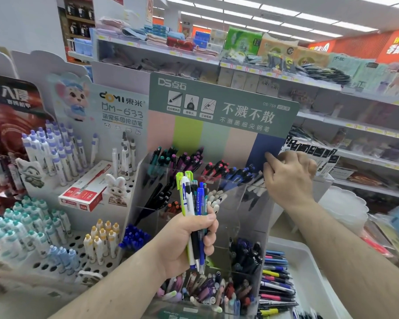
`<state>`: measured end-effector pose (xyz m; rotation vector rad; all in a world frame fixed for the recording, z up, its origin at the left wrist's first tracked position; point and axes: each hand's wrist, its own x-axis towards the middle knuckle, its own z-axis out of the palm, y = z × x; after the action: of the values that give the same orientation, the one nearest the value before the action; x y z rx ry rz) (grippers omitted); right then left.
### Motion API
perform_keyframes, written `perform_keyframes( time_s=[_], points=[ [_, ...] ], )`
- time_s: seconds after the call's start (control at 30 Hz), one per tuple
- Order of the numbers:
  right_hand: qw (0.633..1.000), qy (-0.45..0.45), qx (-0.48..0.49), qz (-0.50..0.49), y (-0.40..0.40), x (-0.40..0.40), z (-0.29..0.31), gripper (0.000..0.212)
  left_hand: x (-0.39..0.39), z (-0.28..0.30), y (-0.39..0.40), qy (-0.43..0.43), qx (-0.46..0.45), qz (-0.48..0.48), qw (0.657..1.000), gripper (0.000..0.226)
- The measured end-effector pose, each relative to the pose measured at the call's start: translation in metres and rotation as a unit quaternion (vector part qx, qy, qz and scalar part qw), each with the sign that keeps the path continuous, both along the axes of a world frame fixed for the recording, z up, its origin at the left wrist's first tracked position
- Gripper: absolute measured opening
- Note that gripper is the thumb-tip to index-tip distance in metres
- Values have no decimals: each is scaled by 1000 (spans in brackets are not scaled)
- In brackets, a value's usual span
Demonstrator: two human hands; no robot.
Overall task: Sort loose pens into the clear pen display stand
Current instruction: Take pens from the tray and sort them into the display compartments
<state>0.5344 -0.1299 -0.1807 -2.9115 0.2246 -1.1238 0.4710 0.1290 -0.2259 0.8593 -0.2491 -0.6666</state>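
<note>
My left hand (189, 240) grips a bundle of several pens (194, 203), green, white, black and blue, held upright in front of the clear pen display stand (235, 217). The stand has tiered compartments filled with teal, purple, red, blue, black and white pens. My right hand (288, 178) is at the stand's upper right compartment, fingers curled, thumb against the striped backing card (221, 107); what it holds, if anything, is hidden. A white tray (309, 256) at the lower right holds several loose pens (276, 279).
A white pegboard rack (62, 254) with capped pens stands at the left, with a red box (85, 192) on it. Store shelves with packaged goods (251, 42) fill the back and right. A translucent plastic container (346, 203) sits right of my forearm.
</note>
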Motion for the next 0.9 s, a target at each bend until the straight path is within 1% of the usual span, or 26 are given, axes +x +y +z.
perform_keyframes(
  time_s=[0.1,0.2,0.27,0.37,0.4,0.47,0.53,0.6,0.67,0.73,0.83,0.9],
  points=[
    [997,-54,48,16,-4,7,-4,34,0,-2,3,3,3,2,1000,17],
    [989,-81,110,49,-2,6,-10,24,-1,-3,5,4,6,5,1000,18],
    [987,-87,112,76,5,3,-16,30,-1,-3,7,4,7,10,1000,19],
    [992,-65,78,76,13,-3,-24,52,-1,-4,7,4,10,7,1000,18],
    [993,-63,71,69,15,-5,-25,54,-1,-4,7,2,11,6,1000,17],
    [994,-59,45,86,18,-10,-25,53,-1,-4,6,1,11,5,1000,15],
    [993,-41,-14,112,18,-11,-28,50,-1,-3,5,3,11,3,1000,14],
    [995,-29,-35,93,13,-10,-28,51,-1,-2,5,2,11,0,1000,15],
    [999,-7,-19,45,8,-9,-24,53,-1,-2,4,1,12,-1,1000,17],
    [999,25,-26,13,5,-9,-22,58,-2,-2,4,-3,13,-2,1000,18],
    [996,83,-29,-1,9,-11,-18,73,-3,0,4,-8,15,-6,1000,17],
    [992,124,6,-9,13,-13,-15,72,-4,0,6,-13,18,-10,1000,15]
  ],
)
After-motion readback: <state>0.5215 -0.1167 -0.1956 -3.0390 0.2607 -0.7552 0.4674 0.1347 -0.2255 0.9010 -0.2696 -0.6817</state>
